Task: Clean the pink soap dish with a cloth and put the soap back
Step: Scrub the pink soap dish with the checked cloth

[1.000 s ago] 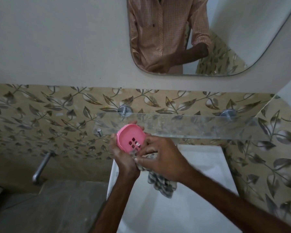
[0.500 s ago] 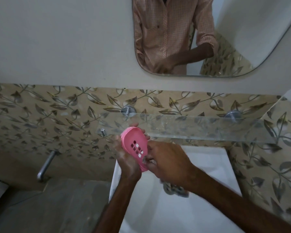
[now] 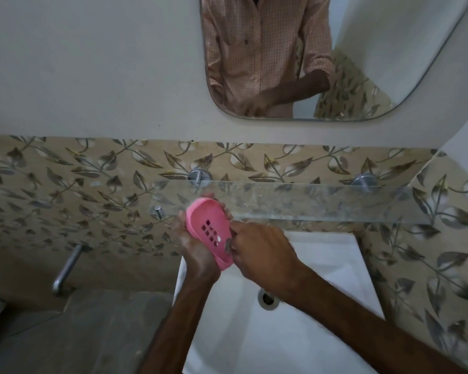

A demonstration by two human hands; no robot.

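Note:
My left hand (image 3: 193, 245) holds the pink soap dish (image 3: 210, 229) from behind, tilted on edge above the white sink (image 3: 333, 265), its slotted face turned toward me. My right hand (image 3: 262, 255) is closed against the dish's right rim, and only a small grey bit of the cloth (image 3: 228, 245) shows between its fingers and the dish. The rest of the cloth is hidden under that hand. No soap is visible.
A glass shelf (image 3: 322, 202) on two metal brackets runs along the leaf-patterned tiles just behind the dish. The sink drain (image 3: 266, 299) lies below my right wrist. A metal tap (image 3: 65, 269) juts from the wall at left, above a grey stone counter (image 3: 79, 333). A mirror (image 3: 362, 63) hangs above.
The dish has turned from facing me to standing more on edge. The hanging cloth, clearly seen a second ago below my right hand, has been drawn up and is almost hidden.

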